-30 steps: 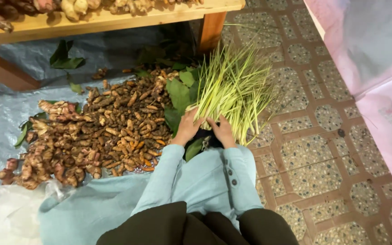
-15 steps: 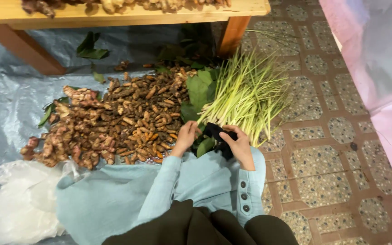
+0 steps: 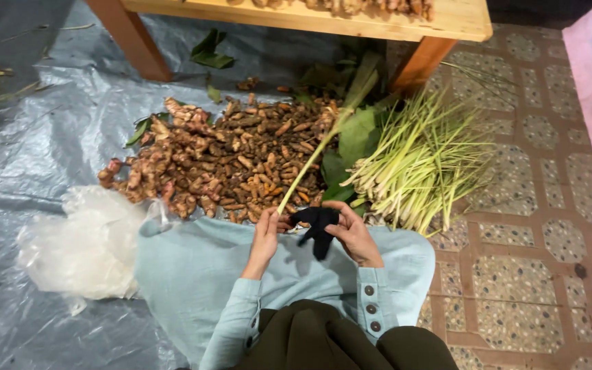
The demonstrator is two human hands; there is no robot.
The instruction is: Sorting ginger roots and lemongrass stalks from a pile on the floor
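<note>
Biggest thing in the shot was the grey tarp (image 3: 49, 137) covering the floor from about 7 o'clock round to 12, with patterned tiled floor (image 3: 536, 260) showing from 2 to 5 o'clock. A wooden counter (image 3: 378, 20) ran along 12 o'clock with more roots on top. Under it, a heap of knobbly brown roots (image 3: 227, 164) sat dead centre to 10 o'clock, and a fanned bundle of pale green stalks (image 3: 426, 164) lay at 2 o'clock, with a few broad green leaves (image 3: 358, 137) between the 2 piles. A crumpled clear plastic bag (image 3: 83, 247) was at 8 o'clock, touching the light blue cloth (image 3: 186, 274) over the person's lap.

Now the small stuff. The left hand (image 3: 266, 236) had its fingers pinched on the base of 1 single stalk (image 3: 316, 157), which slanted up toward 1 o'clock over the roots. The right hand (image 3: 354, 236) had its fingers curled around a black rag (image 3: 318, 226), or maybe a glove, just beside that stalk's base.

My read: this was the bit where 1 stalk meets the rag. Whatever comes next calls for a firm pinch at the base, since that long top would wobble.
</note>
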